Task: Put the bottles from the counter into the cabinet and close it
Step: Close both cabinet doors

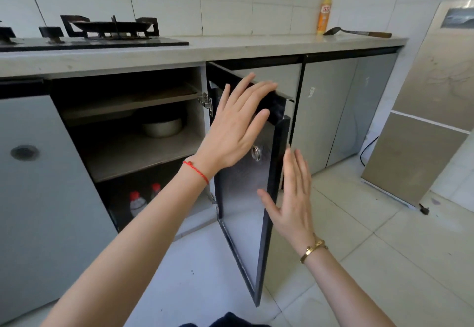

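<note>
— Where were the bottles (143, 199) seen?

— Two clear ones with red caps were seen upright on the bottom shelf of the open cabinet (128, 131); a yellow bottle (324, 15) was left on the table (230, 47), by the wall.

— And the door (246, 198)?

— It was swung wide. The left hand (236, 124) was laid flat near its top edge, fingers spread, nothing gripped. The right hand (292, 198) was held open by its outer edge, likewise empty.
</note>
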### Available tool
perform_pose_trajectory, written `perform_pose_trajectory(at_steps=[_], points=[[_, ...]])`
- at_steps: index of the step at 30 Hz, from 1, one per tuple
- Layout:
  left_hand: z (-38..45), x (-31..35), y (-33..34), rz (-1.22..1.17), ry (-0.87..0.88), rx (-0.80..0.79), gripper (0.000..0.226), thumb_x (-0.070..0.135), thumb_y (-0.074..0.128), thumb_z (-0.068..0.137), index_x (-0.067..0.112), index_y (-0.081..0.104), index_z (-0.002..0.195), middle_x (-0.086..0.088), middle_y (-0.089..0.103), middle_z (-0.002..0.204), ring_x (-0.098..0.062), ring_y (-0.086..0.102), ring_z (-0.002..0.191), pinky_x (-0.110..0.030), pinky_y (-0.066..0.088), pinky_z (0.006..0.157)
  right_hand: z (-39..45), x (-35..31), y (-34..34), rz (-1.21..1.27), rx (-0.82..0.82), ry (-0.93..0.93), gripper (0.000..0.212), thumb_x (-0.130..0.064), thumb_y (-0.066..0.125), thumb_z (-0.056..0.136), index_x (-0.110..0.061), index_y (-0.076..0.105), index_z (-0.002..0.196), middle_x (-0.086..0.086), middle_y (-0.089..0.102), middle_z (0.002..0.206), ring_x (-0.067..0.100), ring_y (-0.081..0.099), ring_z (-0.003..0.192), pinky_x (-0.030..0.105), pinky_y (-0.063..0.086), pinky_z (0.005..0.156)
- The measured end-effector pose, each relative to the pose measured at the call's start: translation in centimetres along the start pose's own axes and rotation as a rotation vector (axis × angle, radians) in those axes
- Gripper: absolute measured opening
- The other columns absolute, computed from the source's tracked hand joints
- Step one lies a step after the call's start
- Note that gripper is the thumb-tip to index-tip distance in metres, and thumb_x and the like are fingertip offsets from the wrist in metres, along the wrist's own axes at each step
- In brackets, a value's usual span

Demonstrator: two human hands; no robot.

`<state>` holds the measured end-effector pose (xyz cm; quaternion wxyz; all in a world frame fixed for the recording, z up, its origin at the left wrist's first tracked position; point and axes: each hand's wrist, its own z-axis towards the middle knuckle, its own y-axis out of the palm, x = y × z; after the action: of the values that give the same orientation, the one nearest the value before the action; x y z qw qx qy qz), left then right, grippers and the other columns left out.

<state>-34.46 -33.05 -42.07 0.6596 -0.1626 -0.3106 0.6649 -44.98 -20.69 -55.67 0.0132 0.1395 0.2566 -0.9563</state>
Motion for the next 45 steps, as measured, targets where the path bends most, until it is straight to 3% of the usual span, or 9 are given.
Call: perform_pose_trajectory(at_steps=[9,16,23,27,36,45], points=[[-7.6,-1.6,-6.1,0.104,-0.115,0.051,0.056,0.030,0.027,0.102,0.013,0.017,0.154,0.003,0.016,0.163,-0.016,0.003,0.152,-0.057,0.008,0.120,0.6,-5.6,4.1,0.165,-0.110,-0.287,0.070,-0.048,0.034,0.097,-0.017,0.005,0.153,-0.002,0.004,0.163,0.030,0.013,0.149,0.055,0.020,0.118],[-13.6,-2.5,-8.7,0.219,-0.307,0.179,0.069,0.021,0.052,0.099,0.011,0.013,0.154,0.000,0.010,0.164,-0.019,0.002,0.152,-0.056,0.010,0.121,2.1,-10.8,7.8,0.278,-0.213,-0.352,0.059,-0.043,0.029,0.100,-0.019,0.014,0.153,0.001,0.011,0.162,0.028,0.008,0.150,0.056,0.020,0.117],[-19.7,-5.4,-8.1,0.264,-0.588,0.235,0.069,0.020,0.048,0.099,0.019,0.008,0.155,0.010,0.005,0.164,-0.011,-0.004,0.151,-0.053,0.007,0.122,4.4,-15.5,12.0,0.317,-0.346,-0.313,0.061,-0.037,0.033,0.101,-0.024,0.006,0.154,-0.007,-0.001,0.163,0.021,-0.003,0.151,0.051,0.009,0.121],[-21.3,-8.8,-8.5,0.158,-0.700,0.263,0.072,0.014,0.048,0.096,0.021,0.008,0.155,0.014,0.005,0.163,-0.011,-0.009,0.151,-0.057,0.015,0.120,6.6,-17.6,14.3,0.340,-0.399,-0.329,0.058,-0.035,0.029,0.101,-0.026,0.006,0.154,-0.009,0.001,0.163,0.019,-0.006,0.151,0.052,0.007,0.121],[-20.7,-13.1,-10.9,0.379,-0.824,0.125,0.086,0.013,0.049,0.089,0.026,-0.006,0.154,0.016,-0.011,0.162,-0.018,-0.022,0.148,-0.058,0.001,0.119,10.5,-20.5,19.3,0.228,-0.431,-0.352,0.058,-0.040,0.025,0.102,-0.029,0.001,0.154,-0.011,-0.005,0.163,0.019,-0.010,0.150,0.050,0.005,0.122],[-20.6,-17.3,-11.7,0.590,-0.894,0.102,0.091,0.011,0.049,0.087,0.032,-0.009,0.153,0.005,-0.020,0.162,-0.028,-0.023,0.148,-0.064,0.002,0.116,12.3,-21.8,22.8,0.172,-0.385,-0.353,0.057,-0.040,0.026,0.103,-0.028,0.004,0.154,-0.009,-0.003,0.163,0.021,-0.008,0.150,0.055,0.004,0.120]])
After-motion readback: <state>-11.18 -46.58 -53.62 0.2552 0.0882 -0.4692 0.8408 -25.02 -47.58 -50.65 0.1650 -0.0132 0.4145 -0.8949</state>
